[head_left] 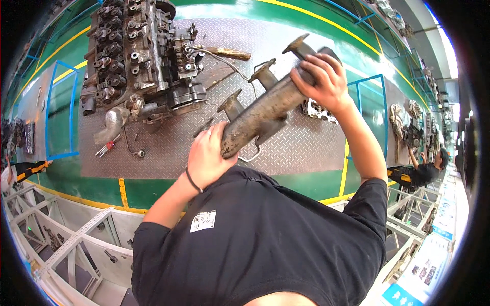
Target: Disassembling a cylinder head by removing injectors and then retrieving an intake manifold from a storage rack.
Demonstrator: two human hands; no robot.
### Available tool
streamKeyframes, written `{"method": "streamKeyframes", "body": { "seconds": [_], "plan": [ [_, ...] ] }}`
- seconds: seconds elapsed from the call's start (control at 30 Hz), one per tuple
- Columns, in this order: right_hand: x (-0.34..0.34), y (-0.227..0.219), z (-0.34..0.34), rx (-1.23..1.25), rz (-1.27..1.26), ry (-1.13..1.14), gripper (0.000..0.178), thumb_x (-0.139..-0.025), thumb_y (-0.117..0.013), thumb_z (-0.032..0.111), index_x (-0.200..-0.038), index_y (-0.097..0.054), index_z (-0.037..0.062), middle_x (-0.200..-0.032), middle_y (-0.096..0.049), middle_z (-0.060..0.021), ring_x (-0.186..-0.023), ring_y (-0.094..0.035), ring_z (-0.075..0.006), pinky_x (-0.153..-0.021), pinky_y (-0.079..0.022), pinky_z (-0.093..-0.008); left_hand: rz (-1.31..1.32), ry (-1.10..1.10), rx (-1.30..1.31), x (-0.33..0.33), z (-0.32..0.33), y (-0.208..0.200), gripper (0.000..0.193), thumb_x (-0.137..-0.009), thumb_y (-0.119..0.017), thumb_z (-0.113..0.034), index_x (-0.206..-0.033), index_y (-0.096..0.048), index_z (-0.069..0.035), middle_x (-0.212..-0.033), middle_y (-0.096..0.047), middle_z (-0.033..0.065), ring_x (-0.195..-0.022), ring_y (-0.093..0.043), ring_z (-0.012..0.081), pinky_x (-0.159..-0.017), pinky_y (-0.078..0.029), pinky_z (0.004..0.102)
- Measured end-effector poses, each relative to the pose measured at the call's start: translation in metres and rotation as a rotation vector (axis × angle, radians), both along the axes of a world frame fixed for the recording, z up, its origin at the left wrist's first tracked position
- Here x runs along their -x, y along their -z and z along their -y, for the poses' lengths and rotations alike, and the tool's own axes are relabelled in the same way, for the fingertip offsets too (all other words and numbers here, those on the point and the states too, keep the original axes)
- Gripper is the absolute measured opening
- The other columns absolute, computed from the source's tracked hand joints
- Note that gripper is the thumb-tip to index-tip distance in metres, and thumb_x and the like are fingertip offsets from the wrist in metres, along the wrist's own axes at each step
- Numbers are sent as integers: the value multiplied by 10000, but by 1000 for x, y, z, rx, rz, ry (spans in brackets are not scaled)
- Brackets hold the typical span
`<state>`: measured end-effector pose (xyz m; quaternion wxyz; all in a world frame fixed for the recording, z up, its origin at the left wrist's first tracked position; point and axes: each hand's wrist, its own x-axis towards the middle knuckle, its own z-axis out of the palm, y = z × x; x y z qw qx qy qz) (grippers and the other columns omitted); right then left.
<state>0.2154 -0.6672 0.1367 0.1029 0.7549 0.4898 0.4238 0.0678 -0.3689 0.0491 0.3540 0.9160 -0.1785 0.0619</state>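
Observation:
I hold a heavy, dirty metal manifold [263, 118] in both hands, tilted in front of my chest above the diamond-plate table. It is a thick tube with several flanged stubs pointing away from me. My left hand [206, 155] is closed around its lower left end, with part of the fingers hidden behind it. Near the upper right end, my right hand [326, 84] wraps over the top. Left of the manifold, a greasy engine [133, 61] with exposed valve springs stands on the table.
The diamond-plate table [296, 162] also carries a wooden strip [229, 53], red-handled tools [106, 148], a short rod-like part [133, 149] and a light metal casting [317, 109]. Blue frames [75, 109] stand on both sides. A co-worker [426, 171] is at the right, another person [11, 173] far left.

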Motion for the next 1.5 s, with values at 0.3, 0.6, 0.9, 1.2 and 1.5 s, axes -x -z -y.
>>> {"method": "streamKeyframes", "body": {
  "seconds": [0.3,0.6,0.9,1.2,1.5],
  "plan": [
    [-20,-6,-27,-229,-390,197,646,-716,-737,83,-1327,-573,210,-1395,-493,-109,-1348,-433,-299,-1153,-297,-506,-507,163,547,-27,-17,26,802,-657,-869,-239,-1292,-489,70,-1073,-664,167,-999,-646,212,-909,-496,352],
    [64,44,-68,-1153,-1434,223,841,-859,-756,209,-1505,-253,16,-1482,-394,-198,-1391,-387,-310,-1130,-356,-466,-590,89,808,-35,-20,14,792,-703,-864,-188,-1337,-454,52,-1185,-612,93,-1089,-571,159,-974,-453,331],
    [96,68,-128,-1535,-1610,26,1094,-728,-881,257,-1493,-158,-43,-1379,-452,-219,-1309,-442,-285,-1117,-344,-399,-366,22,621,-40,3,-4,590,-661,-826,-131,-1160,-544,11,-966,-690,122,-893,-672,186,-817,-522,338],
    [96,61,-133,-1874,-1407,11,886,-771,-833,173,-1434,-274,-8,-1238,-542,-159,-1139,-550,-244,-998,-463,-385,-184,-181,404,-35,44,-26,623,-629,-838,-170,-1159,-554,-3,-984,-679,218,-940,-686,382,-796,-541,415],
    [28,74,-123,-2168,-1624,-200,645,-784,-698,129,-1347,-432,-40,-1149,-587,-144,-1020,-601,-232,-919,-508,-358,-255,-196,251,-63,52,-33,735,-671,-841,-202,-1270,-476,17,-1128,-630,203,-1064,-647,333,-905,-509,400]
  ]
}}
